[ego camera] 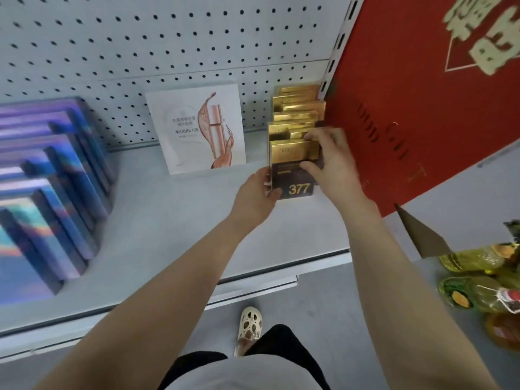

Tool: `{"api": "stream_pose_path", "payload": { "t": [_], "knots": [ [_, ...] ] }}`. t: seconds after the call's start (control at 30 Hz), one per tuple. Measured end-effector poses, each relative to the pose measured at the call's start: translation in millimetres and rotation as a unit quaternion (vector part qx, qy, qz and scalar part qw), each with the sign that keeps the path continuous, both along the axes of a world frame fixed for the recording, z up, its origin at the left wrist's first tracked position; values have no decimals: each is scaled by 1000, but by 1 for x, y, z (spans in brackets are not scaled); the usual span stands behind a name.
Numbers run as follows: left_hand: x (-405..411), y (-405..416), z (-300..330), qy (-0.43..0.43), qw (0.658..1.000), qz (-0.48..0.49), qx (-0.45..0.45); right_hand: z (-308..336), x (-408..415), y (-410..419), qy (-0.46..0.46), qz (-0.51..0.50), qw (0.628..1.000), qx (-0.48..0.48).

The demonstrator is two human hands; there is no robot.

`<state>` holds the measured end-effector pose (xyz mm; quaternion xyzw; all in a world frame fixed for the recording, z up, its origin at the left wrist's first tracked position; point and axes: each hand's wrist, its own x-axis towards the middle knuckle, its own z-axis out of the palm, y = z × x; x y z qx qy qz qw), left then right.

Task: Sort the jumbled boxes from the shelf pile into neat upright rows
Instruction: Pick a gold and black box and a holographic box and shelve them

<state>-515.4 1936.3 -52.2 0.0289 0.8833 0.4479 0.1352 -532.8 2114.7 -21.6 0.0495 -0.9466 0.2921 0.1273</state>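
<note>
A row of several gold boxes [298, 108] stands upright on the grey shelf [168, 220], running back toward the pegboard at the right end. The front gold-and-black box [292, 175], marked 377, stands upright at the head of the row. My left hand [257, 194] grips its lower left edge. My right hand [327, 159] holds its right side, fingers curled over the top of the box and thumb on its front face.
A white box [197, 128] with a rose-gold bottle picture stands upright mid-shelf. Several iridescent blue boxes [47, 192] stand in rows at the left. A red panel [422, 94] walls the right side. Green and yellow packets [484, 282] lie lower right. A foot in a white shoe [249, 325] is below.
</note>
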Motion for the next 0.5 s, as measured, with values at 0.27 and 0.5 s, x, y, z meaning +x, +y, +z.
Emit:
{"api": "stream_pose_path", "payload": {
  "t": [0.27,0.5],
  "knots": [
    [11,-23,11,30,999,34,-5,13,10,-13,50,-17,992,111],
    [62,-107,27,91,985,141,27,2,46,-80,67,38,995,57]
  ]
}}
